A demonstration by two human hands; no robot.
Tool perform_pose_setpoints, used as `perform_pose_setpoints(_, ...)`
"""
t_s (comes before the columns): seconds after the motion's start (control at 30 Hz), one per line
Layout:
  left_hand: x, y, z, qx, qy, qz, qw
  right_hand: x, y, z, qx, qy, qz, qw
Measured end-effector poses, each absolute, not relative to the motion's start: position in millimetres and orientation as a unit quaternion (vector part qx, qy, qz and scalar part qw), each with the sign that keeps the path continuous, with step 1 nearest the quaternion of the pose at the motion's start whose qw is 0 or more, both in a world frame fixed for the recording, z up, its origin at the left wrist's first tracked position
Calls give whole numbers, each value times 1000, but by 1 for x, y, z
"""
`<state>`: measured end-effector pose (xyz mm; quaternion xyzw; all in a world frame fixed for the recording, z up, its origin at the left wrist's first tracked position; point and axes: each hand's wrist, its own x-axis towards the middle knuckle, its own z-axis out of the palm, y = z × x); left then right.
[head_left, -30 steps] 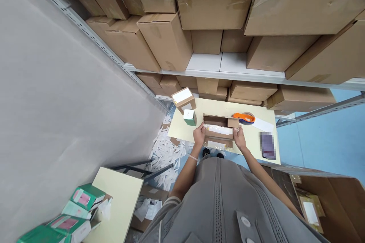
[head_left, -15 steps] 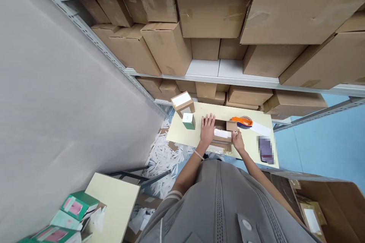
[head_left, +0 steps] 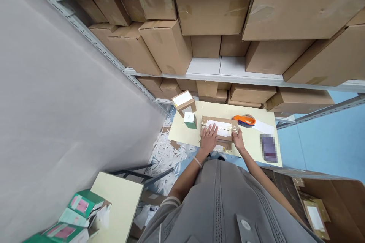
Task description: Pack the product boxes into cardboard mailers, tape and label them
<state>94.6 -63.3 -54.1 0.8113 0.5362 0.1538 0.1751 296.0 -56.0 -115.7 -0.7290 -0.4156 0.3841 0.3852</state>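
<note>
A cardboard box (head_left: 221,120) with a white label and clear tape lies on the cream table, its top flaps down and a narrow slit running across the label. My left hand (head_left: 209,138) rests flat on its top left part, fingers spread. At the box's right end my right hand (head_left: 238,140) is closed round the edge, fingertips at the tape. Below the near edge of this box, another taped cardboard surface (head_left: 224,146) shows in part. To the left stand a small green and white box (head_left: 190,120) and a labelled brown carton (head_left: 185,107).
On the table (head_left: 178,132), an orange and blue tape dispenser (head_left: 244,120) and a white paper (head_left: 262,126) lie right of the box, near a pixelated dark object (head_left: 268,148). Shelves of cartons (head_left: 207,47) rise behind. Shredded paper (head_left: 165,159) covers floor at left.
The flaps of the cardboard box have come down over its opening. My left hand has moved down onto the label; my right hand stays at the right end.
</note>
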Motion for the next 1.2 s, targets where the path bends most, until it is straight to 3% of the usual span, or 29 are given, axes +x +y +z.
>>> perform_pose_setpoints(0.3,91,-63,-57,812,531,172,170,298,-57,-110,-703,-435,393,402)
perform_pose_setpoints(0.6,89,-63,-58,812,534,162,169,284,-59,-93,-781,-479,317,244)
perform_pose_setpoints(0.97,89,-62,-63,807,528,191,182,351,-15,-98,-822,-481,244,185)
perform_pose_setpoints(1.2,90,-63,-65,835,536,106,63,389,31,-100,-812,-535,220,75)
